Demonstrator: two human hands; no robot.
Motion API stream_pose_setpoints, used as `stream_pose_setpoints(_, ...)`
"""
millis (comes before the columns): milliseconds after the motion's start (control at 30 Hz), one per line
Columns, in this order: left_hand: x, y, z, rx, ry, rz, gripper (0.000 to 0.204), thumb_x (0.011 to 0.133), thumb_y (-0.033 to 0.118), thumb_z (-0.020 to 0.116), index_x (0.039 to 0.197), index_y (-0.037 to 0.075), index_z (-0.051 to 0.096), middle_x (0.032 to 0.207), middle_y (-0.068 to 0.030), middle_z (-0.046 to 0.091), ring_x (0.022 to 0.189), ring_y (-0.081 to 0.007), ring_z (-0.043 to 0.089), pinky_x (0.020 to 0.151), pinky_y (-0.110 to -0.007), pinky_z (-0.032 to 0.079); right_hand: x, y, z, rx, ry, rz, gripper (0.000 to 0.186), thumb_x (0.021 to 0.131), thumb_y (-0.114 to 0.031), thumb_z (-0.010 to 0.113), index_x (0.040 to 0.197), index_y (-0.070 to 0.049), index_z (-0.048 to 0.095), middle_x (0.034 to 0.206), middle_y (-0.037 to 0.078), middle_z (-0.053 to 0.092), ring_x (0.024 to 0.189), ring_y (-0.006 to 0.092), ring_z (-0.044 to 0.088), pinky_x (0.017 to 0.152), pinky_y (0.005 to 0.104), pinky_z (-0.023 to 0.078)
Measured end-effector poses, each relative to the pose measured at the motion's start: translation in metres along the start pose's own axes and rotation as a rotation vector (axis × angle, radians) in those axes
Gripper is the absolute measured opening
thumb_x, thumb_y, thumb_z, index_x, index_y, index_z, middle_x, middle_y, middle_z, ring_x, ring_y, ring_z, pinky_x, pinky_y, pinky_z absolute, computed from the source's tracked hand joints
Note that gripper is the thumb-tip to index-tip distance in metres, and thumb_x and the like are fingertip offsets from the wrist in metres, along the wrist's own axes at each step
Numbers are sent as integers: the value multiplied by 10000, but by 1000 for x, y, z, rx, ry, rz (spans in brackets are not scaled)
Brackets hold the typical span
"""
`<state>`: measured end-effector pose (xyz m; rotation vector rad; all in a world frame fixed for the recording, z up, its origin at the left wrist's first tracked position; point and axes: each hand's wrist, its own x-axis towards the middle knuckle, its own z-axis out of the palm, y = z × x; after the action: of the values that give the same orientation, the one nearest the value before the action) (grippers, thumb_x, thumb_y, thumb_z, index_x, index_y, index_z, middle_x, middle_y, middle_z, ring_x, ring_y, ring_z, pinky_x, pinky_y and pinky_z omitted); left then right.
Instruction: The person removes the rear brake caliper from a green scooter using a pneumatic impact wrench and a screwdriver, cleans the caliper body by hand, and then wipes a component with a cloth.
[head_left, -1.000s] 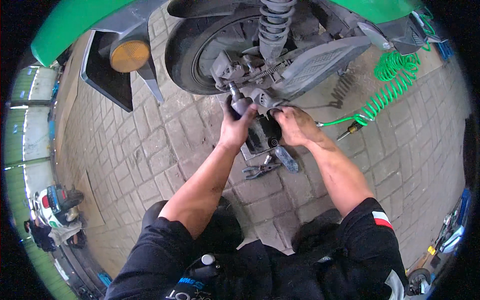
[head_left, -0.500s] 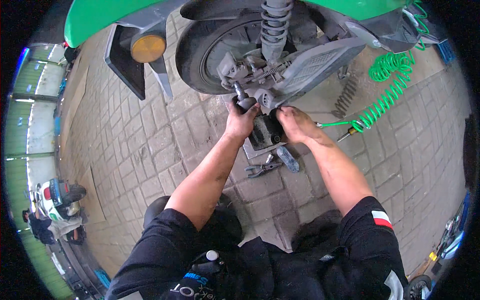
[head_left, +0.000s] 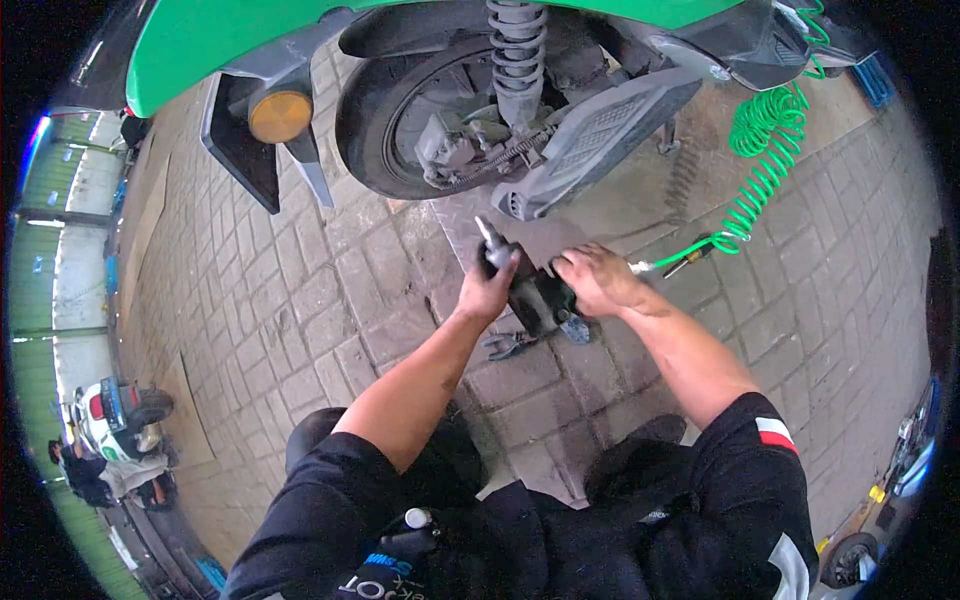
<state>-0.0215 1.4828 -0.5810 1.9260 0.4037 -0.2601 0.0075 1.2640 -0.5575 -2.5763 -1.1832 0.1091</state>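
Note:
A black air impact wrench [head_left: 537, 302] is held in both my hands over the paving, in front of a green scooter's rear wheel [head_left: 372, 150]. My left hand [head_left: 487, 287] is wrapped round its nose, where a bright metal socket [head_left: 487, 230] points up and left. My right hand [head_left: 600, 280] grips the handle end, near the fitting of a green coiled air hose [head_left: 760, 200]. The socket stands apart from the dirty brake caliper [head_left: 446, 145] on the wheel. Below the wrench lie pliers [head_left: 507, 346] and a partly hidden blue-grey object [head_left: 576, 328].
A coil-spring shock absorber [head_left: 517, 60] and a grey exhaust cover [head_left: 600, 135] hang above my hands. A plate bracket with an orange reflector [head_left: 280, 117] juts out at the left. A yellow-handled tool [head_left: 688, 262] lies by the hose. Farther left stands a white scooter [head_left: 110, 415] beside a person.
Both my hands have drawn the impact wrench back toward me, and its socket has come away from the brake caliper. The view has shifted slightly.

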Motion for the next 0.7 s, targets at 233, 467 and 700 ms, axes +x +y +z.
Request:
stream_pose_setpoints(233, 46, 78, -80, 603, 513, 653, 582, 712, 308, 740, 1136, 10, 476, 966, -197, 544, 907, -370, 544, 794, -438, 456, -121, 17, 61, 640, -327, 159, 215, 907, -253, 421, 833, -100, 554, 845, 101, 577, 818, 256, 575, 765, 367, 442)
stream_pose_setpoints(467, 72, 171, -79, 1172, 201, 524, 773, 669, 438, 752, 1316, 163, 430, 1289, -233, 414, 1053, -407, 558, 847, -431, 502, -187, -17, 123, 260, -314, -152, 260, 898, -250, 430, 752, -82, 563, 763, 107, 601, 763, 289, 591, 735, 416, 461)
stream_pose_setpoints(700, 78, 183, -76, 1312, 177, 502, 688, 718, 505, 693, 1267, 140, 495, 1310, -182, 428, 1059, -368, 571, 857, -421, 499, -186, -19, 123, 234, -318, -252, 260, 860, -326, 426, 772, -112, 544, 788, 73, 562, 775, 276, 559, 736, 385, 433)
